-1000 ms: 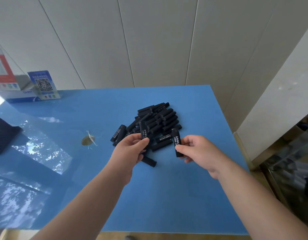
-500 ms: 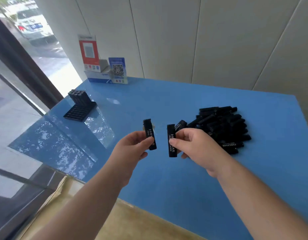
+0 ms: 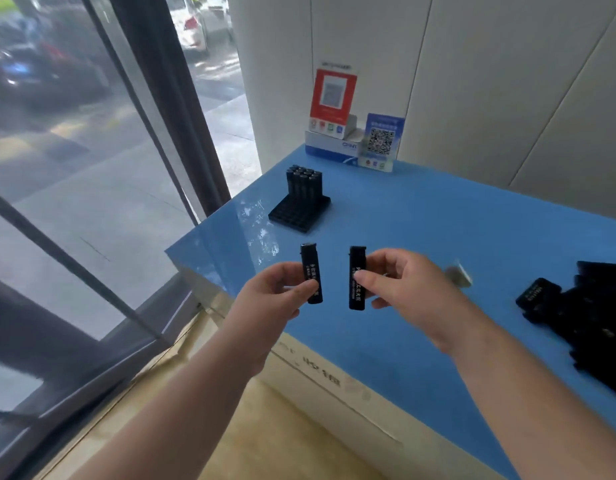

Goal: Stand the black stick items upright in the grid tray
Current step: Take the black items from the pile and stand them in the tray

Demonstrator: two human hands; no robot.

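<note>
The person is turning away from the loose heap of black plastic sticks point(image 3: 590, 317), which a second ago was lying straight ahead under both hands and is now sliding off to the right edge of the glossy blue bench point(image 3: 438, 230). In its place the black square grid tray point(image 3: 299, 213) is coming into the middle of the view, sitting near the bench's far left corner beside the window, with a block of sticks already standing upright point(image 3: 304, 183) in its back rows and its front rows showing open. The left hand point(image 3: 275, 296) is pinching one short black stick with white lettering point(image 3: 311, 273) between thumb and fingers, held roughly upright above the near bench edge. The right hand point(image 3: 400, 282) is clamped in the same way on a second lettered black stick point(image 3: 357, 278), just beside the first but not touching it. Both sticks are in the air, well apart from the tray. This shift suggests that the picking part is over and the carrying part is under way; the next step is probably lowering each stick into an open cell in the front rows, one end down. Against the back wall a red-and-white sign card point(image 3: 333, 98) and a blue QR-code card point(image 3: 381, 142) are standing clear of the work.
</note>
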